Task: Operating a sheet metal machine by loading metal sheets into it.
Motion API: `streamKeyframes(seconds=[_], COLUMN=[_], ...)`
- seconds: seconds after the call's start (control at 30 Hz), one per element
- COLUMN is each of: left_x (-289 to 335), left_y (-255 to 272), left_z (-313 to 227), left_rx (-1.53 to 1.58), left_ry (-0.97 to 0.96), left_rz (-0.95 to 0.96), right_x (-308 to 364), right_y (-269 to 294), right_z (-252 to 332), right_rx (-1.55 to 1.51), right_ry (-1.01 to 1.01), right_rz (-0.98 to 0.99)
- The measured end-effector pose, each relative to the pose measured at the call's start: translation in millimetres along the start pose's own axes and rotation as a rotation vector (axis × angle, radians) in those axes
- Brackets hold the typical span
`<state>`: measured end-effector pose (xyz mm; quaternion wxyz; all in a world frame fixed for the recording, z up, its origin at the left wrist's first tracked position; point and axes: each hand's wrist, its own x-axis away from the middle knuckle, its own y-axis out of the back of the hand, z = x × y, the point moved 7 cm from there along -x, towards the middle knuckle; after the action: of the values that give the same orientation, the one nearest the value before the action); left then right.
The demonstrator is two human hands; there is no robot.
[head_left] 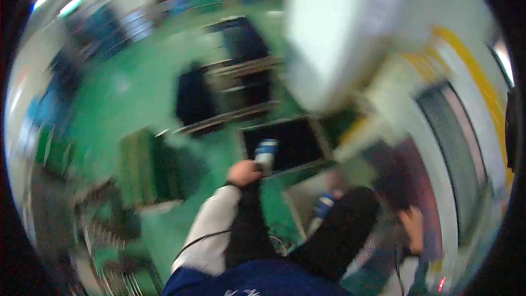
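Beside the black-trousered left leg (pixel 250 230), the left hand (pixel 245 174) looks loosely curled, but blur hides whether its fingers are pressed together or pinching anything; I cannot tell. No held item can be made out. The thing nearest that hand is a blue-and-white shoe (pixel 266 152), just past the knuckles in the view. Over at the right, the right hand (pixel 412 225) hangs near a dark red surface (pixel 410 172); whether it touches, or how far its fingers are spread, I cannot tell either.

Behind the left wrist comes a white sleeve (pixel 209 222), crossed by a thin dark cable (pixel 205 236). The black-trousered right leg (pixel 350 214) is bent, a second shoe (pixel 324 204) showing beside it.

Beyond the left shoe lies a dark, pale-rimmed tray (pixel 323 140) on the green floor (pixel 148 68); left of it stands a green stack (pixel 137 167). A white pillar (pixel 334 33) rises farther off.

As a judgement, the step in hand looks like a shift of the body rather than any handling; the next move calls for sure footing around the tray.
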<state>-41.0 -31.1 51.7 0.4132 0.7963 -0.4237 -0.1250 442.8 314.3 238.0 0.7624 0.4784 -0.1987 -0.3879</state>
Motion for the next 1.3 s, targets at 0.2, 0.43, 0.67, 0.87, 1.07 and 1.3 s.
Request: streamKeyframes(seconds=[0.2, 0.43, 0.67, 0.87, 1.07, 1.3], left_x=[-32, -54, -64, -69, -62, -60], left_y=[-46, -81, -86, -92, -84, -87], left_z=[22, -8, -38, -32, -22, -21], left_rx=[-0.031, -0.217, -0.255, -0.216, -0.222, -0.223], left_ry=[-0.008, -0.055, -0.048, -0.082, -0.031, -0.044], left_rz=[-0.027, 0.128, 0.148, 0.132, 0.159, 0.062], right_x=[10, 66, 136, 129, 56, 9], right_y=[-1, 98, 203, 220, 158, 120], right_z=[5, 9, -41, -43, -102, -131], right_rx=[0.118, -0.078, -0.821, 0.145, -1.743, -1.705], right_ry=[-0.096, -0.283, -0.354, -0.157, -0.105, -0.233], right_rz=[0.107, -0.197, -1.010, -1.094, -0.728, -0.786])
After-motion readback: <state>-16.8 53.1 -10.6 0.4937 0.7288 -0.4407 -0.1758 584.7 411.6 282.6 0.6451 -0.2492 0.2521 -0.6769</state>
